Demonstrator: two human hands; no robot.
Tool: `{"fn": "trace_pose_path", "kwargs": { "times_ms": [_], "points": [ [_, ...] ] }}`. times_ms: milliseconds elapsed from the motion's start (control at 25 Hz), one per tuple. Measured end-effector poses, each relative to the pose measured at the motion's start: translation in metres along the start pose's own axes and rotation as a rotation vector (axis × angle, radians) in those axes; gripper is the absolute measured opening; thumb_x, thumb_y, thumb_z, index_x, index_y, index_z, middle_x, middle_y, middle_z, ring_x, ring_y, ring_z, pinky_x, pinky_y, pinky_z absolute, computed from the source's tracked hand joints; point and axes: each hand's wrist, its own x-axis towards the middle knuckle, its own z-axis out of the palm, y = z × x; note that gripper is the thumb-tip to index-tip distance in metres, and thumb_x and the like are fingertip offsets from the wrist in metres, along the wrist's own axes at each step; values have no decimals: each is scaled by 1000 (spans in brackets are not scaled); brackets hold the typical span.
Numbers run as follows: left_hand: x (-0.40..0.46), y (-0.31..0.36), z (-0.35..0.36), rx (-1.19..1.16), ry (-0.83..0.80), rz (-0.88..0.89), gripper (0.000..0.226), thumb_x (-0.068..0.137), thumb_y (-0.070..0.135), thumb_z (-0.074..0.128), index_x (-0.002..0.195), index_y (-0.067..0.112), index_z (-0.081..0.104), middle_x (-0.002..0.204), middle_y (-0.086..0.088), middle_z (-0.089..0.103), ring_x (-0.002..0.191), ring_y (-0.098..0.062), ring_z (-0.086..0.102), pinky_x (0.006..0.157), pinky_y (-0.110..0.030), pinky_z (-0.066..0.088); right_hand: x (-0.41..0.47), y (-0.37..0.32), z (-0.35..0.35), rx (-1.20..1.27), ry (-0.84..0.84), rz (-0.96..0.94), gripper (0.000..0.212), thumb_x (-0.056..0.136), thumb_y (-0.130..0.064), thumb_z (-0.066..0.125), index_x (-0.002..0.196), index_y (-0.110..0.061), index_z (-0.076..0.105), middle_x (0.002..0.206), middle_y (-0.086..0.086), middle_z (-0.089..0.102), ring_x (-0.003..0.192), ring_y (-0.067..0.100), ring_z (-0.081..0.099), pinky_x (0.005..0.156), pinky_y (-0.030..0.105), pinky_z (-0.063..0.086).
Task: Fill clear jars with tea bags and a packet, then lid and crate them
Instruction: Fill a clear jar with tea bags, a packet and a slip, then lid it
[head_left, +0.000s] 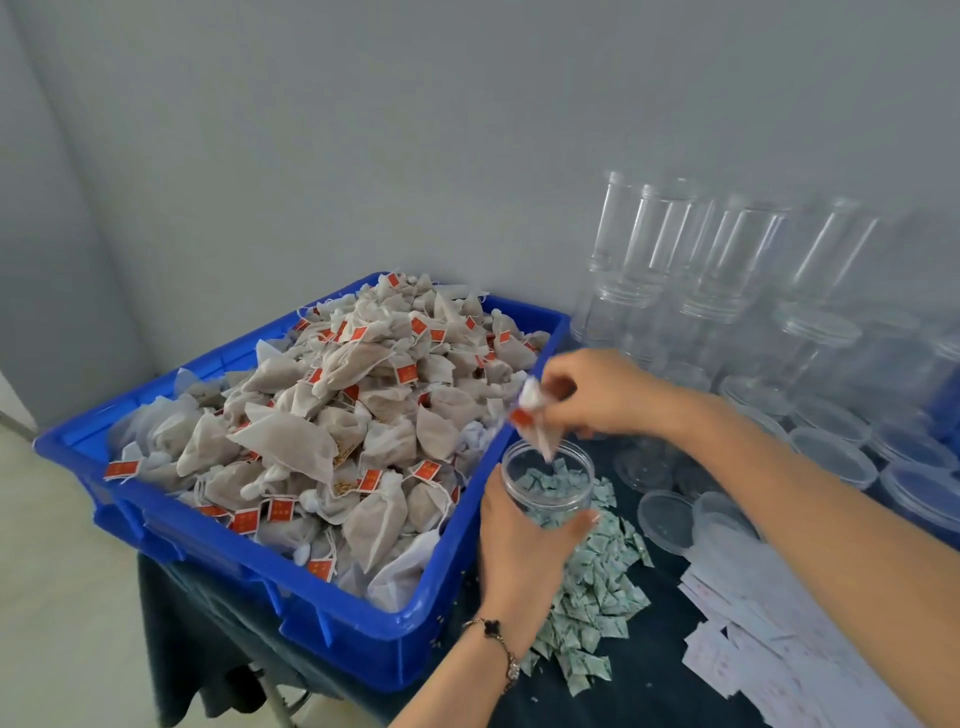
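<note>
Clear jar upright beside blue crate, left hand gripping its wall | right hand pinching tea bag over mouth | step: filling | next: release bag inside, fetch another.

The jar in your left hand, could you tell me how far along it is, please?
Just starting. The left hand grips the open jar, which looks empty; the green packets seen through it lie on the table. The right hand pinches tea bags over its mouth. Still left: more bags, a packet, a lid, crating. Empty jars wait behind.
</note>
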Motion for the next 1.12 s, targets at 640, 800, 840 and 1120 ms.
{"fn": "trace_pose_path", "kwargs": {
  "times_ms": [640,800,840,1120],
  "points": [
    [2,-1,-9,161,-31,28,76,66,37,77,132,29,42,128,10,53,121,-9,49,106,-35,40,70,-63,79,156,-133,238,38,93,-30,56,123,-7,56,113,13,65,95,26,66,86,34,53],
    [0,0,-11,103,-70,6,96,59,36,88,139,29,36,134,14,48,126,-8,45,109,-34,39,46,-60,56,117,-30,68,53,81,-8,67,131,-19,50,105,-1,59,84,11,58,65,20,46],
    [-1,1,-10,115,-58,16,95,58,36,88,138,29,37,133,16,48,125,-6,45,108,-33,39,39,-56,45,95,25,41,43,82,-6,66,122,-19,57,102,-3,59,82,9,57,62,17,42],
    [-4,6,-7,47,-50,57,73,60,30,89,119,37,46,113,18,58,106,-2,56,97,-30,48,-4,-32,-11,-172,-268,72,21,80,-27,72,99,-23,64,89,-12,57,68,4,55,48,12,40]
  ]
}}
